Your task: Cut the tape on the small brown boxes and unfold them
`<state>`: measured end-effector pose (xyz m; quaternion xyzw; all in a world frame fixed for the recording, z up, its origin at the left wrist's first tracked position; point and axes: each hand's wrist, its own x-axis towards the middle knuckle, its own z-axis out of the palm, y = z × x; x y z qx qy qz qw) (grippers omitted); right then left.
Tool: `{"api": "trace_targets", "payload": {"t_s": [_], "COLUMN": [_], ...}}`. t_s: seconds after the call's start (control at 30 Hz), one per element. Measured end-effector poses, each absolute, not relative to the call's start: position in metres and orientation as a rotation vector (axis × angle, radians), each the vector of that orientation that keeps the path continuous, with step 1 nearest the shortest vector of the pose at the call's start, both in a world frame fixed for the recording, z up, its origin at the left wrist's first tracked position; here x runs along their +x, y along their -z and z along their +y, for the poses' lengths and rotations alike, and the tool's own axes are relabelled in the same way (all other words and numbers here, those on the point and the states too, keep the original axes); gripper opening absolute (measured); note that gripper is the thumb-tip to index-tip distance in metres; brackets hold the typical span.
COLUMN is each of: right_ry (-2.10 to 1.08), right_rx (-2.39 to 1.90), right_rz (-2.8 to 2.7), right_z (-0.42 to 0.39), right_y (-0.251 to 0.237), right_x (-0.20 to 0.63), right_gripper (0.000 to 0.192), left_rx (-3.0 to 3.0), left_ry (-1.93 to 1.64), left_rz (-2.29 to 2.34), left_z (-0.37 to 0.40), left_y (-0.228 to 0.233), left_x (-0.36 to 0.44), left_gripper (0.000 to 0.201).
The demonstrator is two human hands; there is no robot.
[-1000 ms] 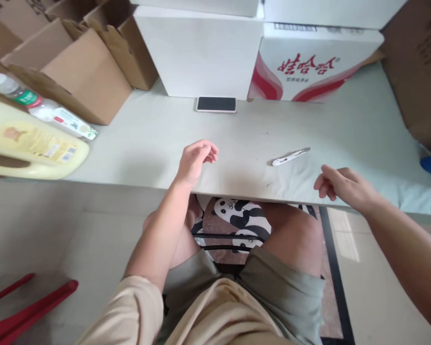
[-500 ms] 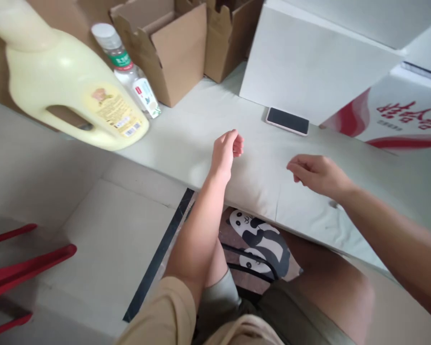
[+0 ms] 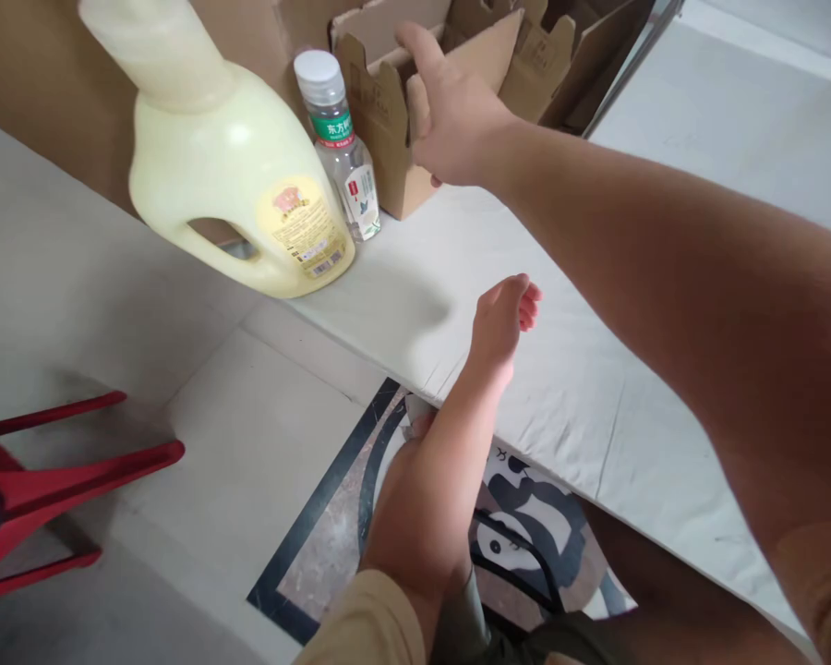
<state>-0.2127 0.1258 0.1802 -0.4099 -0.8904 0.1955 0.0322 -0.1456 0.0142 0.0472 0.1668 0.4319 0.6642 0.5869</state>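
Two hands over white table (image 3: 457,305), one on cardboard box (image 3: 388,139).
Right hand (image 3: 450,115) spread wide, fingers over box's open top edge, gripping nothing yet; left hand (image 3: 502,319) loosely curled, empty, resting near table edge. Beside box: clear bottle (image 3: 339,148) with green label, writing unreadable, and yellow jug (image 3: 228,175).

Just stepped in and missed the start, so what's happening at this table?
A seated person reaches the right hand across the table and has it on the edge of an open cardboard box; whether it grips the box is unclear. The left hand rests loosely curled near the table's front edge, holding nothing. Beside the box stand a small clear bottle and a large pale yellow jug.
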Motion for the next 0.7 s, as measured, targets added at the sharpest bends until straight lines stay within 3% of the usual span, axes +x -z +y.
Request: {"api": "trace_targets", "payload": {"t_s": [0.23,0.5,0.7], "right_ry": [-0.287,-0.194,-0.18], "right_rx": [-1.401,-1.522,-1.255], "right_rz": [-2.61,-2.482,-2.287], "right_z": [0.141,0.12,0.058], "right_y": [-0.155,-0.158,-0.158], "right_x": [-0.182,-0.089,0.049], "right_gripper": [0.026,0.03,0.033], "left_rx": [0.361,0.446,0.505], "left_ry": [-1.635,-2.3,-2.324], "left_rz": [1.009,1.515,1.636], "left_z": [0.01,0.006,0.004], "left_y": [-0.052,-0.049,-0.042], "left_x": [-0.14,-0.139,-0.149], "left_gripper": [0.036,0.029,0.021]}}
